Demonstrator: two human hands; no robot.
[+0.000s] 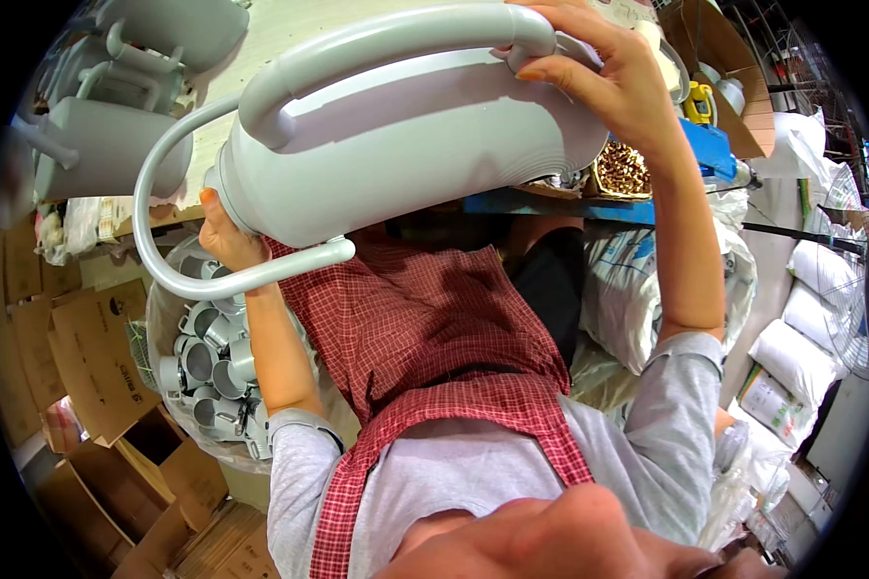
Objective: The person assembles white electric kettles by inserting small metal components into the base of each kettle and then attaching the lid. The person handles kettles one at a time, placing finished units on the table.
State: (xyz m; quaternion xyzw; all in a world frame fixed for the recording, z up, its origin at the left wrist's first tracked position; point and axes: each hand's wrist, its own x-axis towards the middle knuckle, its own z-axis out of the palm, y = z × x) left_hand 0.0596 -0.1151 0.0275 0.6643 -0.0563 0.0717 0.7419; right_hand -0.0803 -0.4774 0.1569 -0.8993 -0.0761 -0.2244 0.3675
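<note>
A large light-grey plastic jug [406, 159] lies on its side in the air in front of me, above the table's near edge. A thick handle [396, 43] runs along its upper side. A thinner curved tube [159, 241] loops round its left end and stops free near the underside. My left hand [227, 232] grips the left end from below, its thumb up and other fingers partly hidden. At the right end, my right hand [613, 82] closes over the jug where the thick handle meets it, thumb on the near side.
Several similar grey jugs [111, 135] stand on the table [232, 48] at the far left. A lined tub of grey parts [203, 362] sits below. To the right are a box of small brass-coloured pieces [623, 172], a blue tool [707, 150], and white sacks [792, 357]. Cardboard boxes [101, 347] fill the left side.
</note>
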